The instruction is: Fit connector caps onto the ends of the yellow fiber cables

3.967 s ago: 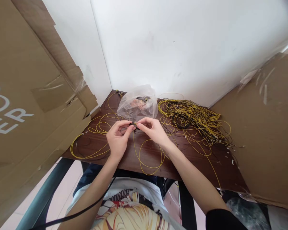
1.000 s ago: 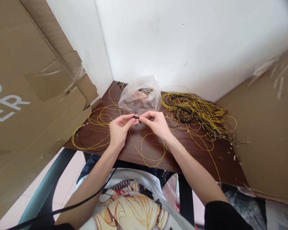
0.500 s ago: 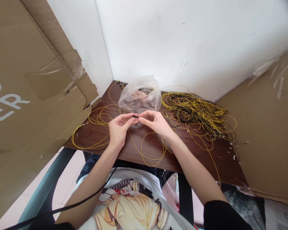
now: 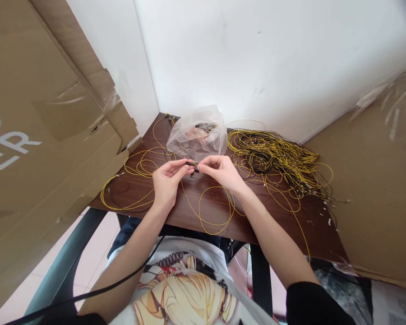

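Observation:
My left hand (image 4: 167,183) and my right hand (image 4: 221,174) meet over the middle of a small dark wooden table (image 4: 274,225). Both pinch a small black connector (image 4: 192,165) between thumb and fingertips, one hand at each end. A thin yellow wire (image 4: 209,212) hangs from it and loops on the table below my hands. Just behind my fingers stands a clear plastic bag (image 4: 198,133) holding small parts.
A tangled heap of yellow and black wires (image 4: 277,158) lies at the right back of the table. Loose yellow loops (image 4: 135,180) lie on the left. Cardboard sheets lean on the left (image 4: 43,135) and on the right (image 4: 379,180). White walls close the corner behind.
My hands have stayed in the same place, with only small shifts of the fingers on the connector. The view has barely moved since a second ago.

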The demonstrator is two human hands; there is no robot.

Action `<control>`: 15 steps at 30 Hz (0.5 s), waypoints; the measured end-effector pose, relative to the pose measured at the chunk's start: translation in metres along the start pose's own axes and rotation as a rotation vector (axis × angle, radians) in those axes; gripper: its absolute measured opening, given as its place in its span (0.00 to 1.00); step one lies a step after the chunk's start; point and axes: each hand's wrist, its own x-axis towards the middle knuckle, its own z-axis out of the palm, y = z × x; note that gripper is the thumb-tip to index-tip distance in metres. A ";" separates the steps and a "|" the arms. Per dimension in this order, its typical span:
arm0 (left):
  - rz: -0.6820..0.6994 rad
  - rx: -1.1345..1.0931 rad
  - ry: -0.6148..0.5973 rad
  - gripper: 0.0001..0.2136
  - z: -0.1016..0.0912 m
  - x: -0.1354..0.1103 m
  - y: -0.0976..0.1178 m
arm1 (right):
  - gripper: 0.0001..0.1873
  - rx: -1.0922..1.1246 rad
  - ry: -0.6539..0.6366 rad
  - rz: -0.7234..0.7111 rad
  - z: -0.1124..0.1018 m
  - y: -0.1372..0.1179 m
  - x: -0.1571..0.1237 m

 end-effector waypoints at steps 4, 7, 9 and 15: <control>-0.011 0.023 0.002 0.11 0.000 0.000 0.000 | 0.10 -0.014 0.035 -0.002 0.002 0.001 0.000; -0.014 0.038 -0.001 0.12 0.000 0.000 0.001 | 0.10 -0.027 0.041 0.003 0.003 0.001 0.001; -0.010 0.038 -0.006 0.12 0.001 -0.001 0.001 | 0.10 -0.027 0.042 -0.001 0.003 0.001 0.001; 0.001 0.041 -0.018 0.11 0.002 -0.001 0.002 | 0.10 -0.011 0.034 -0.005 0.003 0.001 0.000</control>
